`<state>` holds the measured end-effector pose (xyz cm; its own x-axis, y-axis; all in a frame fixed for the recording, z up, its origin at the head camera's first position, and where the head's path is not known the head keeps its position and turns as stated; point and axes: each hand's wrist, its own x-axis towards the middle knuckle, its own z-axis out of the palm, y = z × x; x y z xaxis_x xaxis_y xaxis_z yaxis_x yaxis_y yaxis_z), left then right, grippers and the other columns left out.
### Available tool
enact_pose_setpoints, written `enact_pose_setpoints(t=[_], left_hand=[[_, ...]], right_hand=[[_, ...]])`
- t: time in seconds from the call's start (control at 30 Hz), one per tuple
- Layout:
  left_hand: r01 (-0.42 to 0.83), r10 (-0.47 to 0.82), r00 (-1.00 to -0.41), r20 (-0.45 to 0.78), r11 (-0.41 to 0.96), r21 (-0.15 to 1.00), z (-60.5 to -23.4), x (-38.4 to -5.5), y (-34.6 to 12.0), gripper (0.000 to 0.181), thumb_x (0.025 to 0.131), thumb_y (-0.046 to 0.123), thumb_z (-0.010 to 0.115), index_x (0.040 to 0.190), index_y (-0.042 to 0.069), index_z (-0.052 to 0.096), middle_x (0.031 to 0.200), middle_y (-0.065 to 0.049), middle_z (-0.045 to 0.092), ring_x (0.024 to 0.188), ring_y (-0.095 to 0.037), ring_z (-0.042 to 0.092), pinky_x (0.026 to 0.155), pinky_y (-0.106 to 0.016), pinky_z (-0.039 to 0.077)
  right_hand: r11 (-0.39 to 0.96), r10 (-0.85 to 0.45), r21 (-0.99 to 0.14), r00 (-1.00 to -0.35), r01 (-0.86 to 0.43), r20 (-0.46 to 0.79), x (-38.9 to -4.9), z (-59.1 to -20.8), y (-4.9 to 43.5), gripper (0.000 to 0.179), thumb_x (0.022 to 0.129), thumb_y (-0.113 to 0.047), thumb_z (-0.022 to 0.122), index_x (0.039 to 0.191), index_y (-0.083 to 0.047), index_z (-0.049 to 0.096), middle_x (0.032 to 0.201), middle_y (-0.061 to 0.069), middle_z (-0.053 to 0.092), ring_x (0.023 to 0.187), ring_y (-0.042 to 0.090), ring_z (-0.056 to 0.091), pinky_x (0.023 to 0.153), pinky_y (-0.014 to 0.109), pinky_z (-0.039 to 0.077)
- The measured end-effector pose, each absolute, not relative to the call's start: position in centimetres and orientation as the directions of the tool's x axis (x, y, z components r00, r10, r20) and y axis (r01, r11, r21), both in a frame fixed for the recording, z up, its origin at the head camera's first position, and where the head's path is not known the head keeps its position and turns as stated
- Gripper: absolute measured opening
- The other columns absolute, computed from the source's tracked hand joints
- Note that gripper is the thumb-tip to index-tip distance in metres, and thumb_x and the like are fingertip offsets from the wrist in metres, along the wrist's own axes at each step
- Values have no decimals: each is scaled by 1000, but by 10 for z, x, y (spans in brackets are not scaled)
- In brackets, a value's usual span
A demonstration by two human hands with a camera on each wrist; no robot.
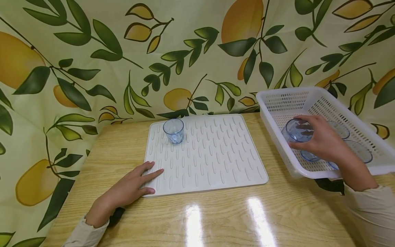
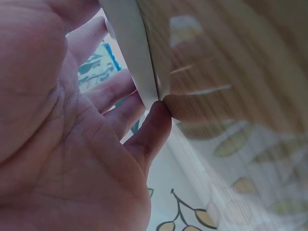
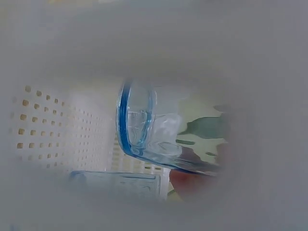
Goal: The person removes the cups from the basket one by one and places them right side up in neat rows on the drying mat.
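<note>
My right hand (image 1: 324, 137) reaches into the white plastic basket (image 1: 274, 140) and grips a clear, blue-tinted drinking glass (image 1: 291, 132) between thumb and fingers. In the right wrist view the glass's blue edge (image 3: 123, 120) stands out, with a blurred fingertip against its side. On the white ridged drying mat (image 1: 213, 161), my left hand (image 1: 132, 183) rests with spread fingers over the front left corner. The left wrist view has those fingers along the mat's edge (image 2: 134, 57). Another blue-tinted glass (image 1: 174, 133) stands upright near the mat's back left corner.
Several more glasses (image 1: 359, 151) sit in the basket around the right hand. The basket stands right of the mat on a wooden table (image 1: 222, 219). A cloth with a lemon and leaf print (image 1: 191, 61) hangs behind the table and along its left side.
</note>
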<state>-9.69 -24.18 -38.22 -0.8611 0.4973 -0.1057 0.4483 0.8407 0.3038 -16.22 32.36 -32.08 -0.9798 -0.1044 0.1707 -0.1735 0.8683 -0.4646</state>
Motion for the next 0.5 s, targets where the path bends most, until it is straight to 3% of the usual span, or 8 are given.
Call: enact_pose_setpoints(t=[0.27,0.5], left_hand=[[503,533,-845,-37,816,285,-383,-97,-242,63,90,38,68,149,26,48,155,-19,39,143,-42,38,108,-59,40],[484,523,-850,-62,823,297,-383,-97,-242,65,90,35,69,150,28,46,157,-18,37,145,-42,35,110,-59,39]], right_hand=[[852,-128,-486,-977,-195,169,-163,-317,323,95,70,-25,92,147,-2,41,131,31,52,113,49,54,81,58,42],[834,-105,-522,-980,-180,170,-159,-314,321,98,76,-26,88,154,-6,33,134,33,54,117,53,54,89,68,42]])
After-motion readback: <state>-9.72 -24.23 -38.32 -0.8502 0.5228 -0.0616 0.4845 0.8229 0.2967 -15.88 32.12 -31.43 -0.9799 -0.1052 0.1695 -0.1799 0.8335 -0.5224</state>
